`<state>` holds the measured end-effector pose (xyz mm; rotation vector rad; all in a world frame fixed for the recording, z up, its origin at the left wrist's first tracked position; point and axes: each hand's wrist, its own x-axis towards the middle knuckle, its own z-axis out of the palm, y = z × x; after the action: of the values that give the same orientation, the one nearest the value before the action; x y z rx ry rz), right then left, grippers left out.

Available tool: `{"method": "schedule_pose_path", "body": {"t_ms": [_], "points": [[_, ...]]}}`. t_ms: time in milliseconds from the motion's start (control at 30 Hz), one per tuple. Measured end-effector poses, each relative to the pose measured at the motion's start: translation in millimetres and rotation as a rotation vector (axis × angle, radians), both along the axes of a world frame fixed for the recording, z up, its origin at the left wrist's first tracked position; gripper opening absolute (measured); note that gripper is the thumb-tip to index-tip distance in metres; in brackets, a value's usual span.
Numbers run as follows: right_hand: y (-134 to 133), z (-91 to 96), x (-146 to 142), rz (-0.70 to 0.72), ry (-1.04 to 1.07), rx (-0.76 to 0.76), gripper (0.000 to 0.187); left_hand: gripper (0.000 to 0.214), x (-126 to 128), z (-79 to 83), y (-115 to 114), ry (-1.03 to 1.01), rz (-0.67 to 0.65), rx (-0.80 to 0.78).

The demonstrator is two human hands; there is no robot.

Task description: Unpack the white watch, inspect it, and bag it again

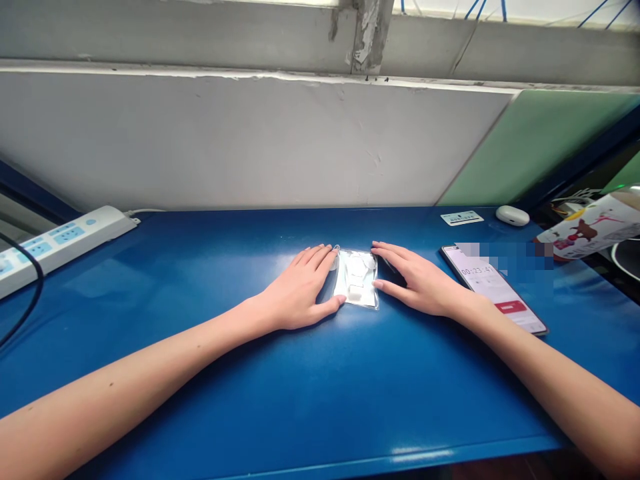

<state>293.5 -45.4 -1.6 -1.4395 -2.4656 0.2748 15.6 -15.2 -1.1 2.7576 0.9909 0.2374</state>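
A small clear plastic packet (356, 279) with white contents lies flat on the blue tabletop, between my two hands. What exactly is inside it I cannot make out. My left hand (306, 287) rests at the packet's left edge, fingers stretched out and thumb touching its lower left part. On the other side, my right hand (413, 279) has its fingers extended, with the fingertips and thumb at the packet's right edge. Neither hand is closed round anything.
A phone (500, 293) with a running timer lies right of my right hand, partly behind my forearm. Farther back are a card (462, 218) and a white earbud case (513, 215). A printed carton (595, 227) stands far right; a power strip (65, 243) sits left. A wall (225, 140) rises behind.
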Motion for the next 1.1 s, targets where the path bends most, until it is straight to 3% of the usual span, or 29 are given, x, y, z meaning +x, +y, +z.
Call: {"method": "schedule_pose_path", "body": {"t_ms": [167,267,500,767,900,1100], "points": [[0.4,-0.3,0.2,-0.098,0.098,0.169,0.029,0.052,-0.8,-2.7,0.5,-0.042,0.022,-0.01],[0.0,2.0,0.6,-0.089,0.14,0.228,0.021,0.047,-1.2,-2.0,0.1,-0.071,0.07,-0.024],[1.1,7.9,9.1,-0.04,0.059,0.163,0.028,0.081,-1.1,2.5,-0.6,-0.073,0.045,-0.057],[-1.2,9.6,6.6,0.074,-0.012,-0.012,0.068,0.073,-0.3,2.7,-1.3,-0.023,0.039,-0.057],[-1.3,9.1,8.2,0.079,-0.04,-0.063,0.076,0.072,-0.6,3.0,-0.8,0.014,0.043,-0.064],[0.5,6.9,12.2,0.069,-0.026,-0.102,0.071,0.068,-1.1,3.3,1.3,0.018,0.03,-0.074]]}}
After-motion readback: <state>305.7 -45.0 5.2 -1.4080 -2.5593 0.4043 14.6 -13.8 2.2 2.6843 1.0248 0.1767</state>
